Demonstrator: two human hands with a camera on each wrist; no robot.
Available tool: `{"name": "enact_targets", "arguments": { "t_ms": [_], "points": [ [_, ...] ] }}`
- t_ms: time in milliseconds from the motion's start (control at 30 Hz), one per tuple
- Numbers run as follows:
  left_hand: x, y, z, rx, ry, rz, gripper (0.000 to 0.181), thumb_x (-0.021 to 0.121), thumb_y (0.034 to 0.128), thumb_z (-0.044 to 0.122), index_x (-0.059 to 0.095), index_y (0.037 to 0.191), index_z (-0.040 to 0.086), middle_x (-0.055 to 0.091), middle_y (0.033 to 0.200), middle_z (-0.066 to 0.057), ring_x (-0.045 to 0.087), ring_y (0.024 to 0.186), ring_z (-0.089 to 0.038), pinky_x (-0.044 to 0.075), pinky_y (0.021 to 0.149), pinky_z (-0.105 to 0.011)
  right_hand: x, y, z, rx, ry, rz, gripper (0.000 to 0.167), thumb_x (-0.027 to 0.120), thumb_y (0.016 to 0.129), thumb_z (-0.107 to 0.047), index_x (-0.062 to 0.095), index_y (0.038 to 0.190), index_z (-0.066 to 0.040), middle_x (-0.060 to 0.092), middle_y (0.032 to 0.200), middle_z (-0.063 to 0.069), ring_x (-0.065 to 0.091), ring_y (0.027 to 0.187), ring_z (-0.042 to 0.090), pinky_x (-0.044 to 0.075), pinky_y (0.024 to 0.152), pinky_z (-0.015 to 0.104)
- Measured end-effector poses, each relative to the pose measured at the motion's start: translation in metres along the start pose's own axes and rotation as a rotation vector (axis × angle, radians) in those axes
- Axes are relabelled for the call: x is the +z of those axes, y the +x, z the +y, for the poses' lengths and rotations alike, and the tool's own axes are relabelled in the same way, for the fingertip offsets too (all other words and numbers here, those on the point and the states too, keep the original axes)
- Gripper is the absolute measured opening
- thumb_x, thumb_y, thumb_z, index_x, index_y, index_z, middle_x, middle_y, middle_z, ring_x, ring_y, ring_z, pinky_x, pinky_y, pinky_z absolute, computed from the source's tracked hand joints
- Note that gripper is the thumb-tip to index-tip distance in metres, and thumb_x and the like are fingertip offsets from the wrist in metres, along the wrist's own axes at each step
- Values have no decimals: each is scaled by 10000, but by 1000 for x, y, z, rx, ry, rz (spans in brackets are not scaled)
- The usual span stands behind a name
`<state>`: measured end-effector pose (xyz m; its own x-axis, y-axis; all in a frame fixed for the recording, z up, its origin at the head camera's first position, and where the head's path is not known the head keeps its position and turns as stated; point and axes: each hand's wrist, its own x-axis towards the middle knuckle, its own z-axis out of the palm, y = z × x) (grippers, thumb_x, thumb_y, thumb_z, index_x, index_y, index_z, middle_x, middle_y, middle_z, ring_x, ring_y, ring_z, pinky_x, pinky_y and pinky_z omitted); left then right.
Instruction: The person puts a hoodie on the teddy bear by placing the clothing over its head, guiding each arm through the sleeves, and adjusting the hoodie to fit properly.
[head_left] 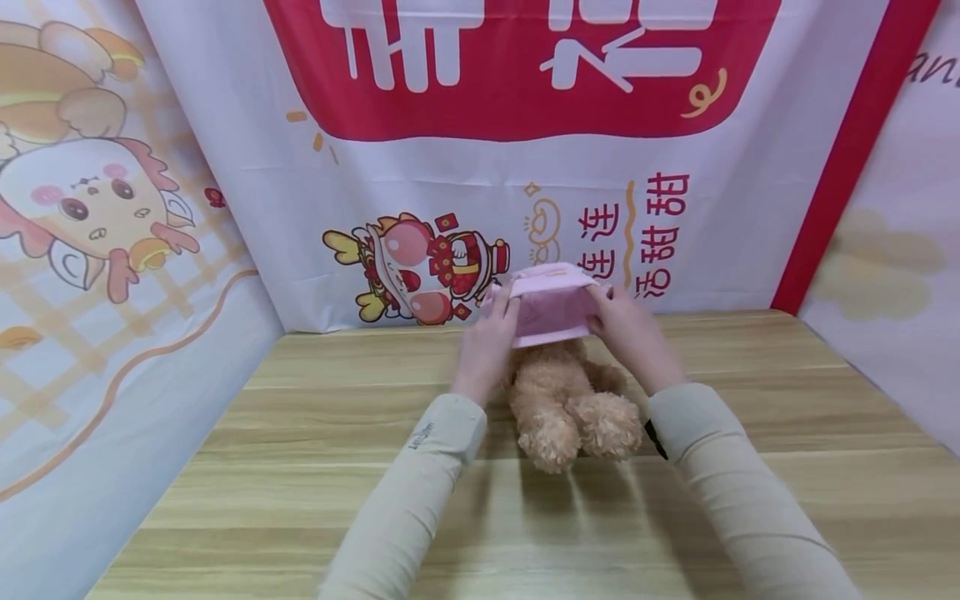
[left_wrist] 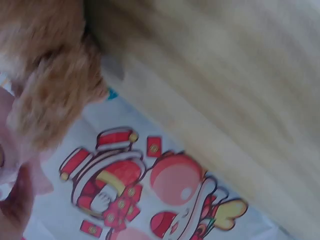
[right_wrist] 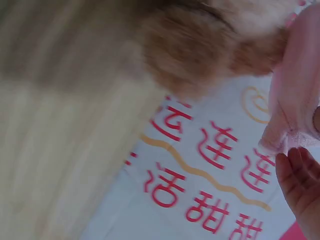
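Note:
A light-brown plush toy (head_left: 551, 387) is on the wooden table, its two fluffy legs toward me. A small pink fabric garment (head_left: 555, 308) is stretched over its upper end, so its head is hidden in the head view. My left hand (head_left: 489, 342) grips the garment's left edge. On the other side my right hand (head_left: 636, 335) pinches the right edge between thumb and fingers. The right wrist view shows the pink cloth (right_wrist: 300, 75) drawn out at the fingertips, next to brown plush fur (right_wrist: 185, 50). In the left wrist view the plush (left_wrist: 55, 95) partly covers the garment.
The wooden table (head_left: 337, 467) extends to both sides of the toy. Behind it hangs a white cloth banner (head_left: 480, 183) with red lettering and a cartoon figure. Printed cloth also hangs at the left (head_left: 135, 375) and right (head_left: 892, 275).

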<state>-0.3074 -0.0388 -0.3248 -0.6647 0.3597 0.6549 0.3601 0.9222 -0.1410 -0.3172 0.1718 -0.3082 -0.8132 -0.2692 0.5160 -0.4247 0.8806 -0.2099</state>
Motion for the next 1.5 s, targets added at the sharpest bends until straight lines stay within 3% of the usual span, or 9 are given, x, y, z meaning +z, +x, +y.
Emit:
{"name": "enact_targets", "arguments": {
  "t_ms": [133, 400, 600, 767, 967, 1100, 1333, 1400, 1500],
  "points": [
    [11, -11, 5, -58, -113, -93, 500, 527, 832, -114, 468, 1296, 63, 418, 1473, -124, 603, 580, -215, 483, 447, -291, 16, -10, 5, 65, 44, -176, 440, 545, 963, -165, 382, 1368, -107, 575, 1082, 266, 609, 917, 410, 535, 763, 518],
    [28, -22, 6, -139, -284, -330, 516, 356, 970, -8, 304, 1466, 126, 235, 1589, -84, 657, 730, -338, 548, 587, -412, 45, -23, 11, 17, 225, -198, 480, 471, 961, -74, 323, 1416, -46, 522, 1278, 352, 548, 1117, 512, 443, 964, 591],
    [31, -32, 3, -151, -425, -329, 440, 237, 1030, 69, 304, 1463, 107, 200, 1598, -96, 639, 972, -441, 549, 827, -496, 52, -27, 8, -23, 323, -176, 475, 442, 968, -24, 332, 1428, 20, 437, 1393, 323, 479, 1225, 498, 376, 1055, 577],
    [29, -45, 2, -121, -465, -298, 431, 241, 1016, 36, 348, 1433, 59, 218, 1585, -141, 587, 1104, -438, 536, 862, -499, 49, -29, 8, -41, 332, -212, 510, 468, 949, -20, 324, 1435, 39, 426, 1394, 335, 474, 1226, 506, 378, 1051, 581],
    [21, -56, -2, -87, -506, -303, 405, 312, 1023, 39, 364, 1423, 12, 272, 1552, -196, 471, 1292, -392, 508, 941, -487, 33, -31, 1, -71, 347, -359, 609, 517, 919, -27, 251, 1462, 51, 404, 1403, 353, 451, 1255, 500, 363, 1069, 574],
    [14, -49, -8, -69, -499, -314, 342, 456, 973, 16, 473, 1315, 7, 446, 1456, -183, 513, 1267, -351, 517, 932, -476, 19, -27, -5, -97, 326, -436, 605, 520, 908, -13, 225, 1430, 63, 450, 1335, 390, 537, 1147, 493, 430, 1002, 561],
    [-1, -15, -14, -244, -683, -415, 445, 569, 843, 7, 545, 1282, 80, 620, 1265, -113, 593, 1150, -302, 505, 962, -450, 3, -9, -10, -83, 227, -253, 286, 523, 920, 13, 480, 1201, 45, 616, 1155, 289, 605, 1045, 446, 502, 917, 522],
    [-5, -7, -13, -257, -669, -362, 512, 571, 836, -19, 503, 1332, 87, 558, 1361, -111, 600, 1137, -321, 512, 959, -441, 2, -4, -11, -56, 172, -150, 212, 527, 939, -16, 513, 1147, 22, 639, 1100, 266, 616, 1010, 445, 512, 886, 526],
    [-5, 0, -7, -199, -497, -223, 568, 567, 847, -66, 437, 1382, 74, 375, 1522, -112, 653, 1020, -329, 567, 849, -384, 4, 0, -13, 17, 82, -16, 152, 502, 977, -96, 504, 1110, -22, 652, 1038, 234, 636, 924, 424, 532, 783, 520]
  ]
}}
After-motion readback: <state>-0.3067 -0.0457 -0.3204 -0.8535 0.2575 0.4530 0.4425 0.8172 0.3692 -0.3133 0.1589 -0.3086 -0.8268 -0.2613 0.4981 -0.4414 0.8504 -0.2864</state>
